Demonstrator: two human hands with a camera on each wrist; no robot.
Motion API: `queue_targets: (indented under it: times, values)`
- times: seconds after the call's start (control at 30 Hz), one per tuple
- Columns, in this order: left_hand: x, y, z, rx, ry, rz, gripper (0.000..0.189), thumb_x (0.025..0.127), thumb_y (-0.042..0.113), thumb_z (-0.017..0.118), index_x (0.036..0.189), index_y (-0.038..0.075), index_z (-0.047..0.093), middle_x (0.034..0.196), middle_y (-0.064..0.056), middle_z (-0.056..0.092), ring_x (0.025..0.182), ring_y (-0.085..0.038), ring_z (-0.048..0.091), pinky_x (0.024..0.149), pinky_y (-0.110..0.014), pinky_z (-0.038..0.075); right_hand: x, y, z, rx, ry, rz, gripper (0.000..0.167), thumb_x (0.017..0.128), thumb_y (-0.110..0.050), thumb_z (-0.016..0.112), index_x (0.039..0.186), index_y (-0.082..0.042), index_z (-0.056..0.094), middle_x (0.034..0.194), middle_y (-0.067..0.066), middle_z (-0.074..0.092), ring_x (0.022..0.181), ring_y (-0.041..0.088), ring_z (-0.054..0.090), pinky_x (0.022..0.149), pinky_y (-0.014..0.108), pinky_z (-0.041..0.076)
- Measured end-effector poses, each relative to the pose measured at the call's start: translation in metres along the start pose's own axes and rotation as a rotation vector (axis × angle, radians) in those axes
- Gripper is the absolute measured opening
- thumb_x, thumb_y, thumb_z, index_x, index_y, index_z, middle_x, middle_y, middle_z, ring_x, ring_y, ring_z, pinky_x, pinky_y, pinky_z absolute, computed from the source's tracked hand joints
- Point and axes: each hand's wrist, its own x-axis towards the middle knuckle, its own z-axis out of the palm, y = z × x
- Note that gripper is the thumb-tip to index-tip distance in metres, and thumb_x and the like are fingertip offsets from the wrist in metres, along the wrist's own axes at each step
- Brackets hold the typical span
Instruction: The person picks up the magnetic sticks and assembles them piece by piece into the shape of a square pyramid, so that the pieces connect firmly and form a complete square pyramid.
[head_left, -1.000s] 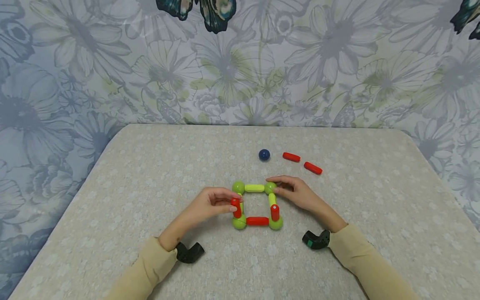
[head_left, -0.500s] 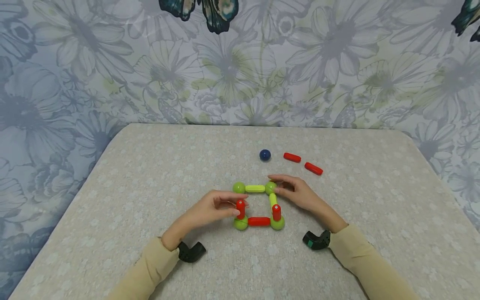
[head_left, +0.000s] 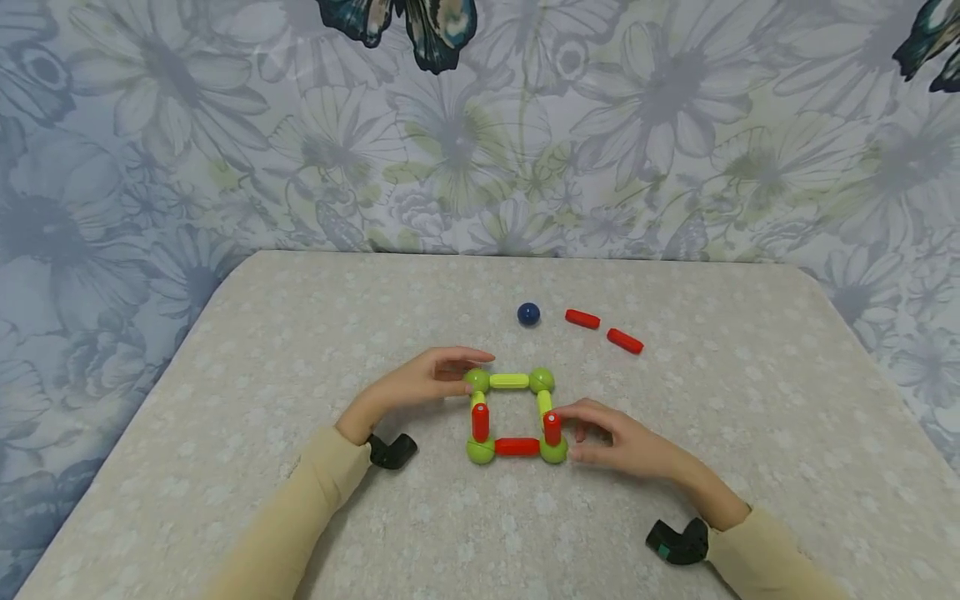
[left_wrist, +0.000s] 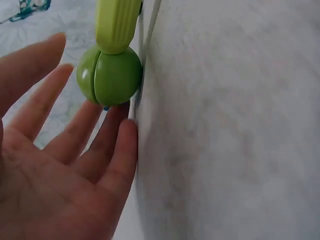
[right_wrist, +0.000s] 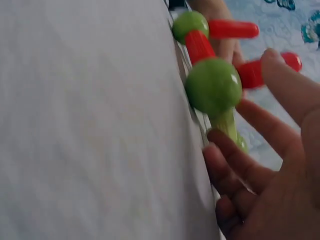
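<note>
A square frame of green balls joined by rods lies on the table. Two sides and the far side are yellow-green rods (head_left: pixel 509 381); the near side is a red rod (head_left: pixel 517 447). Upright red rods stand on the near left ball (head_left: pixel 481 452) and near right ball (head_left: pixel 553 451). My left hand (head_left: pixel 423 382) is at the far left ball (left_wrist: pixel 117 76), fingers extended around its outer side; firm contact cannot be made out. My right hand (head_left: pixel 626 440) is beside the near right ball and its upright red rod (right_wrist: pixel 252 74), fingers loosely spread.
Beyond the frame a dark blue ball (head_left: pixel 528 314) sits on the table. To its right lie two loose red rods, one nearer the ball (head_left: pixel 582 319) and one farther right (head_left: pixel 625 341). A patterned wall covering (head_left: pixel 480 150) rises behind the table's far edge.
My left hand has left the upright red rod on the near left ball and moved away to the far left ball. My right hand has come nearer, from the far right ball to the near right one.
</note>
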Motion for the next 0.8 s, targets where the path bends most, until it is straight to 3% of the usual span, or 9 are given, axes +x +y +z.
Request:
queue_targets:
  times: [0.13, 0.4, 0.5, 0.67, 0.8]
  values:
    - [0.008, -0.002, 0.001, -0.002, -0.074, -0.009, 0.04, 0.091, 0.002, 0.061, 0.129, -0.006, 0.051, 0.131, -0.017, 0.05, 0.12, -0.024, 0.047, 0.097, -0.037, 0.039, 0.002, 0.0, 0.013, -0.073, 0.057, -0.064, 0.04, 0.085, -0.023, 0.071, 0.122, -0.01, 0.059, 0.101, -0.003, 0.054, 0.083, 0.018, 0.049, 0.07, 0.028, 0.044]
    - [-0.003, -0.002, -0.001, 0.006, -0.056, -0.029, 0.031, 0.089, -0.002, 0.062, 0.119, -0.005, 0.06, 0.121, -0.015, 0.057, 0.111, -0.024, 0.053, 0.093, -0.036, 0.043, 0.005, 0.0, 0.015, -0.078, 0.129, -0.103, 0.025, 0.085, -0.015, 0.071, 0.109, -0.014, 0.064, 0.097, -0.004, 0.058, 0.079, 0.016, 0.052, 0.067, 0.028, 0.046]
    - [-0.012, 0.0, -0.002, 0.019, -0.059, -0.053, 0.031, 0.087, -0.001, 0.064, 0.118, -0.004, 0.06, 0.12, -0.013, 0.058, 0.11, -0.023, 0.054, 0.092, -0.035, 0.044, 0.008, 0.0, 0.01, -0.074, 0.132, -0.067, 0.025, 0.087, -0.015, 0.069, 0.111, -0.014, 0.064, 0.094, -0.003, 0.059, 0.079, 0.015, 0.052, 0.065, 0.028, 0.045]
    - [-0.029, 0.004, 0.001, 0.04, -0.065, -0.1, 0.032, 0.086, 0.002, 0.067, 0.118, 0.0, 0.062, 0.119, -0.009, 0.058, 0.11, -0.022, 0.053, 0.091, -0.034, 0.045, 0.019, 0.001, 0.001, -0.083, 0.149, 0.072, 0.024, 0.089, -0.019, 0.067, 0.112, -0.016, 0.061, 0.091, -0.002, 0.058, 0.079, 0.016, 0.052, 0.064, 0.026, 0.042]
    - [-0.039, 0.008, 0.008, 0.062, -0.074, -0.092, 0.033, 0.085, 0.004, 0.068, 0.118, 0.001, 0.062, 0.117, -0.008, 0.059, 0.106, -0.023, 0.054, 0.089, -0.035, 0.046, 0.032, 0.004, -0.005, -0.119, 0.183, 0.118, 0.027, 0.088, -0.018, 0.068, 0.114, -0.014, 0.061, 0.096, -0.002, 0.059, 0.079, 0.017, 0.053, 0.065, 0.028, 0.043]
